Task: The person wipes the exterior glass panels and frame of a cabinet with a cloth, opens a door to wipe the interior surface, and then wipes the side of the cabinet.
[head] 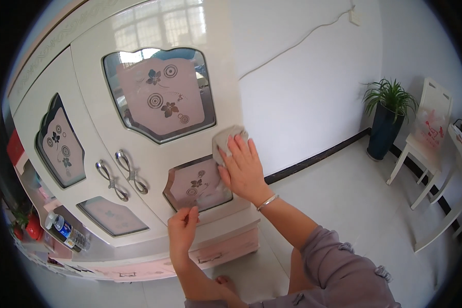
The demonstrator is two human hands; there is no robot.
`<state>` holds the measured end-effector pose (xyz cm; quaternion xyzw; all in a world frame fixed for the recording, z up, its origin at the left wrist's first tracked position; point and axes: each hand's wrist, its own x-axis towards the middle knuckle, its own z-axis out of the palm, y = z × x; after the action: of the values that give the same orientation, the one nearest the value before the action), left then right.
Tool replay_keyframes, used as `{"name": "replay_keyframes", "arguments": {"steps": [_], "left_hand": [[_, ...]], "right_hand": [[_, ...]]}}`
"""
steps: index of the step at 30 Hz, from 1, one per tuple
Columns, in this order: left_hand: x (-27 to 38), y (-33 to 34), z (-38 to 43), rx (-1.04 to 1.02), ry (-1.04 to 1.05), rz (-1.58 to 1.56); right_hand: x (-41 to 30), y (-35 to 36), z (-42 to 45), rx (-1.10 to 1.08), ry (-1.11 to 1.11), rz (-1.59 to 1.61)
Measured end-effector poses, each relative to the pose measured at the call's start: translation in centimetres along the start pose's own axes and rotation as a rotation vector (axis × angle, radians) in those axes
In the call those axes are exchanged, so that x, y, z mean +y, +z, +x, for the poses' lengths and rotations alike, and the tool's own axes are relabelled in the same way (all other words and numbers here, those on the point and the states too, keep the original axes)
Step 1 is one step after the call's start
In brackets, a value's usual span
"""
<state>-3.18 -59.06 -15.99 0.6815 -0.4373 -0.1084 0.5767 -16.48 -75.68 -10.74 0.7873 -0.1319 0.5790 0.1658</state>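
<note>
My right hand (240, 169), with a silver bangle on the wrist, presses a beige-grey cloth (224, 144) flat against the cabinet door (150, 152) near its right edge. The cloth lies between an upper mirrored panel (158, 92) with a pink floral pattern and a smaller lower panel (196, 184). My left hand (183, 231) is curled closed in front of the bottom of that door, and nothing shows in it. Whether it touches the door is unclear. Two looped metal handles (131, 171) sit where the two doors meet, left of my hands.
Below the doors runs a ledge with pink drawers (227, 246). Plastic bottles (67, 231) stand on the shelf at left, near a red pot (33, 227). To the right are a tall dark planter (385, 131) and a white chair (423, 150) carrying a plastic bag (429, 131). A cable (292, 46) crosses the wall.
</note>
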Motion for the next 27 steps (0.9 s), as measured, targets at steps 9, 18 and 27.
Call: {"name": "replay_keyframes", "arguments": {"steps": [9, 18, 27], "left_hand": [[-0.4, 0.3, 0.9, -0.107, -0.02, 0.032], [-0.2, 2.2, 0.9, -0.253, -0.013, -0.01], [-0.3, 2.3, 0.0, -0.395, -0.05, 0.132]], "right_hand": [[0.1, -0.1, 2.3, 0.085, 0.05, 0.0], [-2.0, 1.5, -1.3, 0.046, 0.156, -0.06], [-3.9, 2.9, -9.9, -0.324, -0.241, 0.129]]}}
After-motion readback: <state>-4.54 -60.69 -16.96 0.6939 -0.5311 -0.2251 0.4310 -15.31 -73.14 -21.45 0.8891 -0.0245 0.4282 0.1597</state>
